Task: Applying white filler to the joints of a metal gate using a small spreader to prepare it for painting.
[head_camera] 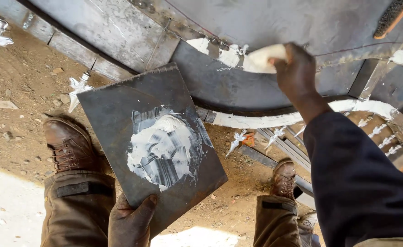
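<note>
Head view: white filler putty is seen smeared on a dark steel plate, and more of it is being spread along the welded seam of a steel gate lying on dirt. The spreading step is judged under way; fresh putty would next be needed from the plate. The right hand is closed around a putty-coated scraper pressed to the seam. The left hand is clamped on the plate's lower corner.
</note>
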